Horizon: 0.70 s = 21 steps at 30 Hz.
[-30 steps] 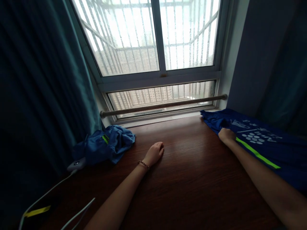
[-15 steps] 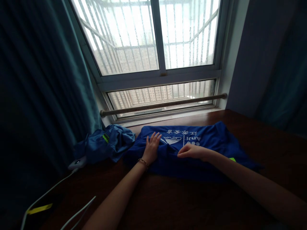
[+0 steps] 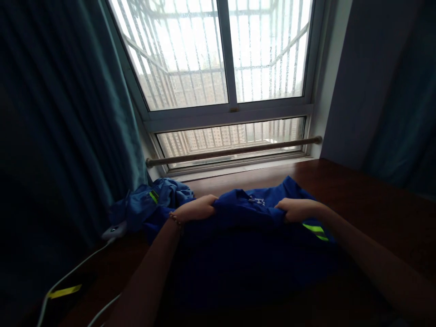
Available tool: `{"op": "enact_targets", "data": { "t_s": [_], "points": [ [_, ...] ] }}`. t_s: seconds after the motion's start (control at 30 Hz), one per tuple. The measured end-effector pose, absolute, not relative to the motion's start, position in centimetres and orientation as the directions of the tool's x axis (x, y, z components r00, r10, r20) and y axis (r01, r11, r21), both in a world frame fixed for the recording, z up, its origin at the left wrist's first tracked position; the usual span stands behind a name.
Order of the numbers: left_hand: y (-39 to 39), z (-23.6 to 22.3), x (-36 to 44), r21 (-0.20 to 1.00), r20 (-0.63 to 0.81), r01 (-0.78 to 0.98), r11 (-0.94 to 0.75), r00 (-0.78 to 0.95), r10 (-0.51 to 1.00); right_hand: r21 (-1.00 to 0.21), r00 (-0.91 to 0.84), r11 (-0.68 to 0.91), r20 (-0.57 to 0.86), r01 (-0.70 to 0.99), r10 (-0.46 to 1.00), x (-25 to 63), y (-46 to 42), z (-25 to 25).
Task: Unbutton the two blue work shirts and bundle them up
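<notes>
A dark blue shirt (image 3: 248,245) with white print and a neon green stripe lies bunched on the dark wooden table (image 3: 368,204) in front of me. My left hand (image 3: 197,210) is closed on a fold of its cloth at the left. My right hand (image 3: 295,210) grips the cloth at the right, near the green stripe. Both hands hold the upper edge raised a little off the table. A beaded bracelet sits on my left wrist.
A second crumpled blue garment (image 3: 150,204) lies at the left by the teal curtain (image 3: 64,113). A small white device (image 3: 114,231) with white cables sits near the table's left edge. A wooden rail (image 3: 235,151) runs below the window.
The shirt was dragged from the right to the table's middle and lay flat under my open hands. Now both hands have closed on it and gathered its upper edge.
</notes>
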<state>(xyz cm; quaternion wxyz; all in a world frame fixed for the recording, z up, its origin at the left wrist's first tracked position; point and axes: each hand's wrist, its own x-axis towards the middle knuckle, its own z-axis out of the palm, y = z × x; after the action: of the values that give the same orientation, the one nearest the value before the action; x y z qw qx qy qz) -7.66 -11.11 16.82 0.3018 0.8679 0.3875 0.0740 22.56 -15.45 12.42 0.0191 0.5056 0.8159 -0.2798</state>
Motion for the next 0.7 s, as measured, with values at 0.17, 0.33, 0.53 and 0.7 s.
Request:
{"op": "enact_targets", "data": {
  "t_s": [0.17, 0.33, 0.53, 0.7],
  "points": [
    [-16.5, 23.2, -13.2, 0.647, -0.247, 0.523, -0.555, 0.832, 0.497, -0.842, -0.864, 0.199, -0.476, 0.502, 0.166, 22.4, -17.2, 14.9],
    [-15.1, 22.8, -14.1, 0.336, 0.248, 0.745, -0.576, 0.52, 0.817, -0.598, -0.623, 0.38, -0.27, 0.706, 0.734, 22.1, -14.0, 17.4],
    [-10.4, 19.2, -10.7, 0.06, 0.814, 0.966, -0.253, 0.099, 0.573, -0.182, 0.052, 0.078, 0.616, 0.98, 0.786, 21.6, -9.6, 17.8],
    [-8.6, 15.4, -9.2, 0.136, 0.341, 0.742, -0.656, 0.587, 0.735, -0.211, -0.296, 0.376, 0.332, 0.902, 0.896, 20.2, -9.8, 13.8]
  ]
}}
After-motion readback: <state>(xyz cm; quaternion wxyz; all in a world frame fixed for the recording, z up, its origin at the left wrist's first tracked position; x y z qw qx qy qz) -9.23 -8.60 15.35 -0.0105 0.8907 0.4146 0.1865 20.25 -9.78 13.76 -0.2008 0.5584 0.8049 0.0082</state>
